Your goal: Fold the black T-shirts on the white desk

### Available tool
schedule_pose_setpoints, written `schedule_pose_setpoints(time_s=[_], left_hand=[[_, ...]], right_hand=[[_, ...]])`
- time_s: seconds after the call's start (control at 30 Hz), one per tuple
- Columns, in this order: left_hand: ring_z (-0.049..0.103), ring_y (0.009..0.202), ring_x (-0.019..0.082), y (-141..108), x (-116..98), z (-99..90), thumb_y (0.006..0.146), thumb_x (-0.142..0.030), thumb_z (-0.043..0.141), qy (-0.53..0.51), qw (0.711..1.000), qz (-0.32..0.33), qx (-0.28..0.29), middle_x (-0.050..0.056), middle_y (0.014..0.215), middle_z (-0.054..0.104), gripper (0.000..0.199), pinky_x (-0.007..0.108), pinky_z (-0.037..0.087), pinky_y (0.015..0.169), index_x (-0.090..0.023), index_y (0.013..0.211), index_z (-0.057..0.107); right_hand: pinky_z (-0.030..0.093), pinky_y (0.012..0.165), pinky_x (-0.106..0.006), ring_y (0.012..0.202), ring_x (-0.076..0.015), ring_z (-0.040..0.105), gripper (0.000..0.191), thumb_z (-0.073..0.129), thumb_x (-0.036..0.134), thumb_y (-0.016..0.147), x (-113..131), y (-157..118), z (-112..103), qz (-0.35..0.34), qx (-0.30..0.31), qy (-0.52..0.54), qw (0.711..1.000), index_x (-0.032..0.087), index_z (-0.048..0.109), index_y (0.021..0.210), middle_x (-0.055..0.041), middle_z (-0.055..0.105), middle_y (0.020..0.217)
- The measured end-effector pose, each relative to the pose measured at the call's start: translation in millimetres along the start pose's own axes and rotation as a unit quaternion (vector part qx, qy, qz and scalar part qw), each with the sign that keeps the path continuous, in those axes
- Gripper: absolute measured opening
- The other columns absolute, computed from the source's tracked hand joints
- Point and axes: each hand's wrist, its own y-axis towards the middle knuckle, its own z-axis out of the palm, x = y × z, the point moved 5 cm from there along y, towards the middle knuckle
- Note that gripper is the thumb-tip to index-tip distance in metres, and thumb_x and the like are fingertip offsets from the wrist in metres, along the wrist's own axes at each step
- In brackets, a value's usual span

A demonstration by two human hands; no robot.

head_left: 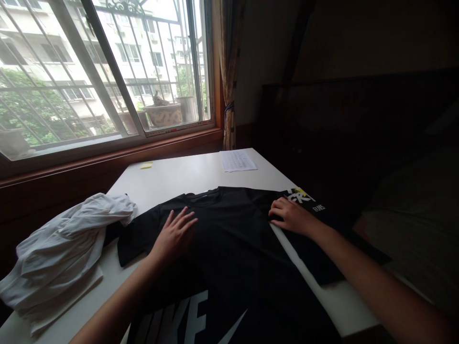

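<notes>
A black T-shirt [229,239] with grey lettering and a swoosh lies spread out on the white table [172,177], its collar toward the window. My left hand [175,234] is over the shirt's upper left chest, fingers spread, holding nothing. On the sleeve at the right rests my right hand [289,215], its fingers bent and close together against the cloth; whether they pinch any fabric cannot be made out. Beside that hand, another dark garment [317,205] with white and yellow print lies at the table's right edge.
A crumpled white garment [68,248] lies at the table's left side. Printed paper sheets [238,160] and a small yellow note [147,165] are near the far edge. Behind the table stand a barred window and a curtain [229,71]. The right side is dark.
</notes>
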Motion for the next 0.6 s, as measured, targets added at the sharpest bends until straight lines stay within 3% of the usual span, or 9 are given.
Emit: schedule_pose_setpoints(time_s=[0.07, 0.13, 0.3, 0.6], left_hand=[[0.025, 0.153, 0.029, -6.9, -31.1, 3.0, 0.104, -0.038, 0.042, -0.025, 0.998, 0.055, 0.012, 0.003, 0.158, 0.044, 0.047, 0.061, 0.011, 0.125, -0.031, 0.15, 0.046], [0.026, 0.153, 0.03, -18.0, -42.8, 10.5, 0.104, -0.047, 0.042, -0.036, 0.997, 0.061, 0.031, 0.004, 0.161, 0.038, 0.053, 0.063, 0.014, 0.124, -0.034, 0.155, 0.037], [0.024, 0.153, 0.029, -43.1, -24.4, 22.6, 0.105, -0.053, 0.039, -0.031, 0.997, 0.035, 0.064, 0.002, 0.166, 0.026, 0.061, 0.059, 0.017, 0.124, -0.038, 0.16, 0.02], [0.024, 0.153, 0.027, -50.4, -12.5, 18.1, 0.105, -0.054, 0.037, -0.021, 0.996, 0.045, 0.072, -0.001, 0.166, 0.025, 0.06, 0.056, 0.017, 0.125, -0.04, 0.159, 0.017]], right_hand=[[0.044, 0.089, -0.041, 0.1, -0.0257, 0.058, 0.008, 0.063, 0.02, 0.087, 4.6, 0.6, -0.8, -0.008, -0.006, -0.038, 0.999, 0.024, 0.07, 0.088, -0.0064, 0.067, 0.101], [0.043, 0.089, -0.04, 0.098, -0.0251, 0.058, 0.012, 0.06, 0.015, 0.087, 6.9, 1.8, -2.6, -0.02, -0.009, -0.068, 0.997, 0.023, 0.068, 0.085, -0.0064, 0.067, 0.098], [0.043, 0.087, -0.039, 0.096, -0.0253, 0.059, 0.014, 0.057, 0.013, 0.088, 1.0, -0.1, -11.0, -0.037, -0.02, -0.089, 0.995, 0.022, 0.068, 0.088, -0.007, 0.066, 0.099], [0.043, 0.087, -0.04, 0.095, -0.0254, 0.059, 0.026, 0.05, 0.007, 0.09, -16.1, -8.0, -14.2, -0.02, -0.042, -0.102, 0.994, 0.022, 0.072, 0.088, -0.008, 0.068, 0.099]])
